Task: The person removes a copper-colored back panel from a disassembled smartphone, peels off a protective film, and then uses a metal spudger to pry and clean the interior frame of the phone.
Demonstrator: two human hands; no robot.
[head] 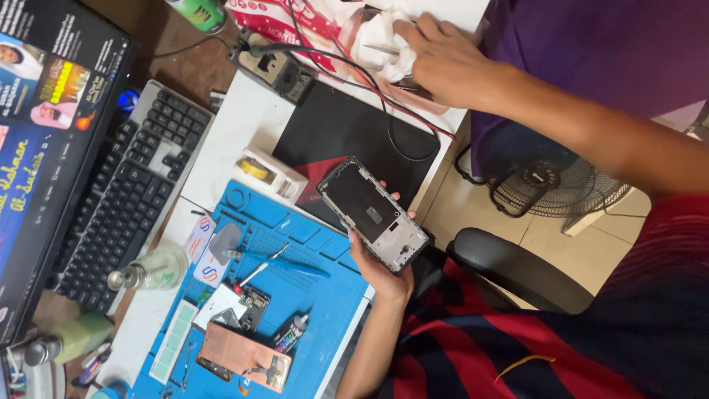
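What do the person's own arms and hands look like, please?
Both forearms are bare, with no sleeve reaching them. The left hand and the right hand wear no gloves, and no watch, ring or bracelet shows. The only clothing in view is a shirt striped red and dark navy, beside the left arm.

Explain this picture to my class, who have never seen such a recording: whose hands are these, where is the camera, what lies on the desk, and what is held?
The one camera sits on a person's head and looks down, tilted, at that person's two bare hands. The left hand holds an opened phone frame above a blue work mat. The right hand reaches to a white cloth with tweezers by it. On the mat lie small tools and phone parts. Beside it stand a keyboard, a monitor and a clear bottle.
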